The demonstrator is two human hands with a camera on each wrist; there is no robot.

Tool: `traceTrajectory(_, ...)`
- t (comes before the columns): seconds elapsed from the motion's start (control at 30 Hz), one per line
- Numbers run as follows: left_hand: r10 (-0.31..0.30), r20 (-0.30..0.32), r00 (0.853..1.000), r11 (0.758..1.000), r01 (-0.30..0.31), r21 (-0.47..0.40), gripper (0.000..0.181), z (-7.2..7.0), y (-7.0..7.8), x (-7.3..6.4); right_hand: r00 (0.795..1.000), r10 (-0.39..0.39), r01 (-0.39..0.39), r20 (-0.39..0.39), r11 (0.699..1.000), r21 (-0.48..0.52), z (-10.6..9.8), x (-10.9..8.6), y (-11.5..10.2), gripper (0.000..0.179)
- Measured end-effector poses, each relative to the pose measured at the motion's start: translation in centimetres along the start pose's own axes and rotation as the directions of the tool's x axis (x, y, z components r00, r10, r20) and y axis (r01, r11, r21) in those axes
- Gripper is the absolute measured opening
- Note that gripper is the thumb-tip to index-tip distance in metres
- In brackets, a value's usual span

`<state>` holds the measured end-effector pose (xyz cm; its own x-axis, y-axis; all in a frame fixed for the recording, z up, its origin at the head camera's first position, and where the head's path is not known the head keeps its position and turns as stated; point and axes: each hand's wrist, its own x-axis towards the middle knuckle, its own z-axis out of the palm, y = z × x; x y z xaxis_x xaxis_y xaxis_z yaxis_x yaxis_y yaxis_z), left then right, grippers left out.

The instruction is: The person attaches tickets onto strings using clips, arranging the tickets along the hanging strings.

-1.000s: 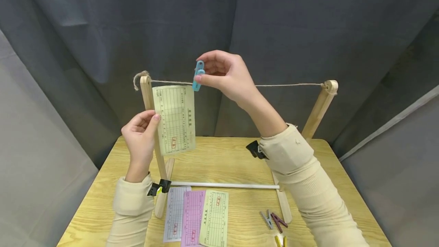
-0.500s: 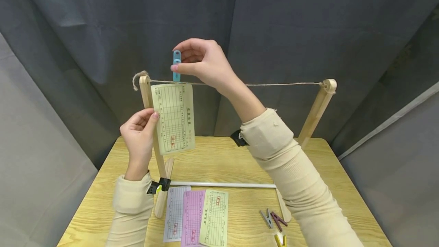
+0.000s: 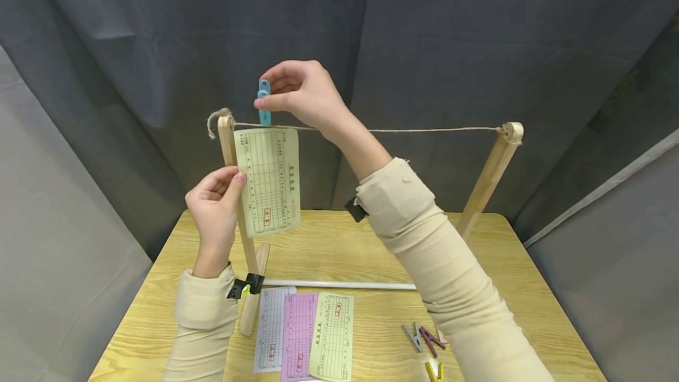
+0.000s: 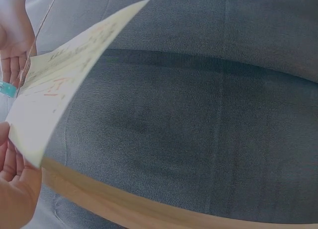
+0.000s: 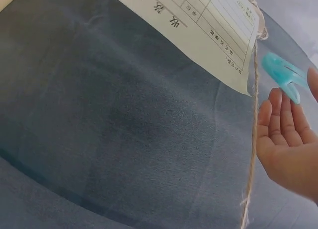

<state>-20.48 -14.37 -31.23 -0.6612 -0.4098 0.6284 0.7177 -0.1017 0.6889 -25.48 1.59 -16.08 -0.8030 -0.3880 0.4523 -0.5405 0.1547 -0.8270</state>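
Observation:
My left hand (image 3: 216, 205) pinches the left edge of a pale yellow printed slip (image 3: 267, 181), held upright with its top edge right at the twine (image 3: 424, 130). Above that edge, my right hand (image 3: 307, 96) pinches a blue clothespin (image 3: 264, 104) between thumb and fingers, its nose pointing down at the twine. In the right wrist view the clothespin (image 5: 283, 72) sits beside the twine (image 5: 254, 119), near the slip's corner. The left wrist view shows the slip (image 4: 59, 85) bent, with the clothespin (image 4: 7, 89) at its far edge.
The twine runs between two wooden posts (image 3: 490, 175) joined low by a white rod (image 3: 339, 285). On the table (image 3: 329, 246) lie a bluish slip (image 3: 269, 329), a pink slip (image 3: 298, 335) and another yellow slip (image 3: 332, 338). Grey (image 3: 412, 338), maroon (image 3: 432, 341) and yellow (image 3: 434, 372) clothespins lie at right.
My right hand has carried the blue clothespin leftward and up, from the slip's right corner to above the middle of its top edge. The left hand and slip have hardly moved.

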Motion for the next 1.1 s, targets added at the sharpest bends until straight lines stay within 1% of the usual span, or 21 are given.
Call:
traceTrajectory(0.1,-0.003,0.001,1.000,1.000,0.003,0.003,0.011,0.0,0.0,0.0,1.000,0.031,-0.031,-0.002,0.999,0.036,0.0,0.4,-0.1,0.023)
traceTrajectory(0.27,-0.010,0.005,1.000,1.000,0.010,0.013,0.015,-0.1,0.1,0.0,0.996,0.085,-0.081,-0.039,0.993,0.083,-0.1,0.9,-0.6,0.011)
traceTrajectory(0.37,-0.013,0.006,1.000,1.000,0.013,0.022,0.016,-0.1,0.1,0.0,0.989,0.131,-0.124,-0.068,0.987,0.106,-0.2,1.1,-0.8,0.013)
traceTrajectory(0.5,-0.011,0.006,1.000,0.999,0.011,0.037,0.015,-0.1,0.2,0.0,0.980,0.171,-0.159,-0.102,0.981,0.109,-0.1,1.3,-0.7,0.016)
traceTrajectory(0.57,-0.010,0.005,1.000,0.999,0.010,0.034,0.014,-0.1,0.2,0.0,0.977,0.184,-0.173,-0.108,0.979,0.106,-0.1,1.4,-0.5,0.016)
traceTrajectory(0.77,-0.015,0.005,1.000,1.000,0.015,0.025,0.015,-0.1,0.2,0.0,0.975,0.213,-0.207,-0.071,0.975,0.081,0.2,1.6,0.0,0.015)
traceTrajectory(0.97,-0.017,0.004,1.000,1.000,0.017,0.025,0.015,0.0,0.2,0.0,0.976,0.213,-0.209,-0.039,0.974,0.083,0.6,1.5,0.3,0.014)
traceTrajectory(1.1,-0.012,0.000,1.000,1.000,0.012,0.028,0.012,-0.1,0.2,0.1,0.977,0.215,-0.214,-0.015,0.975,0.060,0.9,1.4,0.4,0.011)
